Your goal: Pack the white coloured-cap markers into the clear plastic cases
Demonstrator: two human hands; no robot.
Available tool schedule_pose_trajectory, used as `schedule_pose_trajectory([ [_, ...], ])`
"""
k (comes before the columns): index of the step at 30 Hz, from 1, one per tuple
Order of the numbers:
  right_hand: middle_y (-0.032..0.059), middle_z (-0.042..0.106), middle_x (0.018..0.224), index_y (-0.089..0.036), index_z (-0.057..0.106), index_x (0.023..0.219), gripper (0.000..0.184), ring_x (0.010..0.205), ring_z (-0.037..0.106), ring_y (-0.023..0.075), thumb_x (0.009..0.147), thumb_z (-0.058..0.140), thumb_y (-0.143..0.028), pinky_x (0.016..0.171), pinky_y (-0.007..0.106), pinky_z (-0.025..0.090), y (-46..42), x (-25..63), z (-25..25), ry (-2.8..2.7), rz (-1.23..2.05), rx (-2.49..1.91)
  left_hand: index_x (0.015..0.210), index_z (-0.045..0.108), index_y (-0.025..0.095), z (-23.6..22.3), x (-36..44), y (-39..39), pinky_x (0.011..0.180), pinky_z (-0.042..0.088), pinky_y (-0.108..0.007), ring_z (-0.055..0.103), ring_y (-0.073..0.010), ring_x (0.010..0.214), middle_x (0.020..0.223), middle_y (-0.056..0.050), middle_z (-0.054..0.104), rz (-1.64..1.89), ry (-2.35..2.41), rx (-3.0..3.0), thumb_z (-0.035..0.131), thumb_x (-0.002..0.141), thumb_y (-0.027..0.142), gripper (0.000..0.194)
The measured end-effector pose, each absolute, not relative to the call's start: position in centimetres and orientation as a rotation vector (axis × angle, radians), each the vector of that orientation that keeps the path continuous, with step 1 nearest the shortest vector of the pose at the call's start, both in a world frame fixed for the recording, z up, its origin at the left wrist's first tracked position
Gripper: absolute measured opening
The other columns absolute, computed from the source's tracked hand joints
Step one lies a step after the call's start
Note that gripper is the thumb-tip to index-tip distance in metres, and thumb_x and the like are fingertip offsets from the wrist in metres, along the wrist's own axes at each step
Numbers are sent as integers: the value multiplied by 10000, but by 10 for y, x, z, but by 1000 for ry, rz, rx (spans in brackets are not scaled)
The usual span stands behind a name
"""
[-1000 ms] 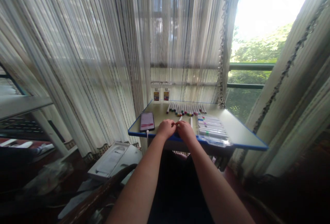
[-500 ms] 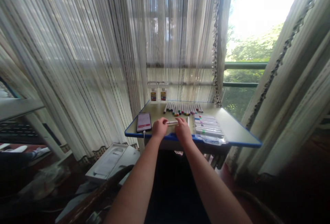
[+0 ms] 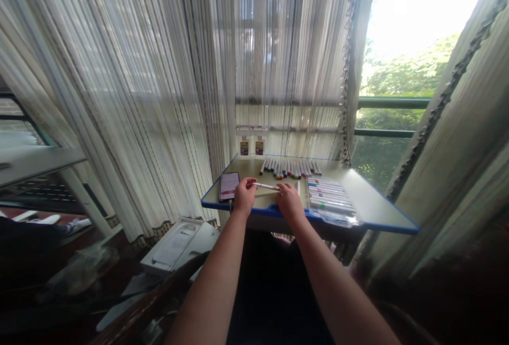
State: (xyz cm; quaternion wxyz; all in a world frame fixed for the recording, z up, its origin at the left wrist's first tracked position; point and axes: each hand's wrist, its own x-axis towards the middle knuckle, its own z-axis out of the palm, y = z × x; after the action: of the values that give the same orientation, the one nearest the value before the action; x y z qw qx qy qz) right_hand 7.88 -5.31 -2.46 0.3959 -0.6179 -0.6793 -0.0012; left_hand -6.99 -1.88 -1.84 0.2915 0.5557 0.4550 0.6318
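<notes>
A slim white marker [image 3: 266, 186] is held level above the near part of the table, sloping down slightly to the right. Its left end sits in the closed fingers of my left hand [image 3: 245, 196], and my right hand [image 3: 291, 202] grips the other end. Just right of my right hand, a single white marker [image 3: 298, 186] lies on the tabletop. Farther back lies a row of white markers [image 3: 292, 169] with coloured ends. A clear plastic case [image 3: 338, 220] filled with several markers rests to the right.
A phone [image 3: 229, 186] with a cable lies left of my left hand. Two small clear packs [image 3: 252, 147] with colourful labels stand at the back edge. The table [image 3: 369, 202] has a blue rim. An open white box [image 3: 178, 244] sits low on the left, curtains [image 3: 286, 59] behind.
My hands have moved slightly apart, and more of the marker shows between them. It now tilts down toward the right. The whole view has swung a little to the left.
</notes>
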Motion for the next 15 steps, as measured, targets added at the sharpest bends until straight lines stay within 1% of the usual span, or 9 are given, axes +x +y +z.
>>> schedule_pose_trajectory([
  [2, 125, 607, 1125, -134, 624, 1142, 386, 1065, 530, 218, 792, 465, -104, 961, 292, 386, -52, 79, -25, -1735, -4, -1580, 814, 630, 147, -18, -70, -19, 717, 500, -246, 632, -134, 748, 803, -42, 676, 1679, 1245, 1488, 549, 693, 92, 156],
  [6, 117, 622, 1070, -150, 660, 1050, 327, 1022, 545, 214, 801, 453, -105, 943, 299, 392, -49, 79, -26, -1778, 28, -1604, 751, 628, 148, -16, -70, -22, 706, 489, -250, 622, -138, 714, 729, -25, 665, 1663, 1334, 1548, 528, 693, 94, 128],
  [8, 127, 608, 1116, -138, 627, 1111, 364, 1050, 538, 216, 795, 449, -97, 951, 297, 386, -48, 79, -27, -1757, 15, -1602, 734, 628, 150, -14, -70, -24, 694, 484, -246, 619, -137, 703, 711, -19, 662, 1642, 1372, 1566, 513, 687, 79, 143],
  [11, 151, 576, 1215, -107, 524, 1253, 478, 1118, 511, 223, 788, 419, -70, 980, 316, 364, -47, 79, -29, -1749, -17, -1608, 714, 625, 158, -13, -69, -23, 690, 485, -240, 618, -134, 700, 701, -12, 660, 1623, 1424, 1566, 519, 681, 74, 139],
  [13, 157, 581, 1222, -88, 492, 1284, 503, 1133, 502, 229, 791, 394, -56, 985, 330, 355, -46, 79, -29, -1777, -15, -1634, 716, 626, 158, -12, -69, -23, 698, 487, -243, 619, -134, 705, 705, -14, 663, 1624, 1447, 1559, 525, 686, 80, 132],
  [15, 158, 593, 1207, -79, 503, 1273, 491, 1127, 501, 236, 796, 388, -59, 976, 334, 356, -46, 79, -29, -1799, -7, -1657, 727, 631, 156, -13, -69, -22, 715, 489, -251, 622, -137, 717, 721, -21, 669, 1626, 1464, 1553, 520, 688, 77, 141],
])
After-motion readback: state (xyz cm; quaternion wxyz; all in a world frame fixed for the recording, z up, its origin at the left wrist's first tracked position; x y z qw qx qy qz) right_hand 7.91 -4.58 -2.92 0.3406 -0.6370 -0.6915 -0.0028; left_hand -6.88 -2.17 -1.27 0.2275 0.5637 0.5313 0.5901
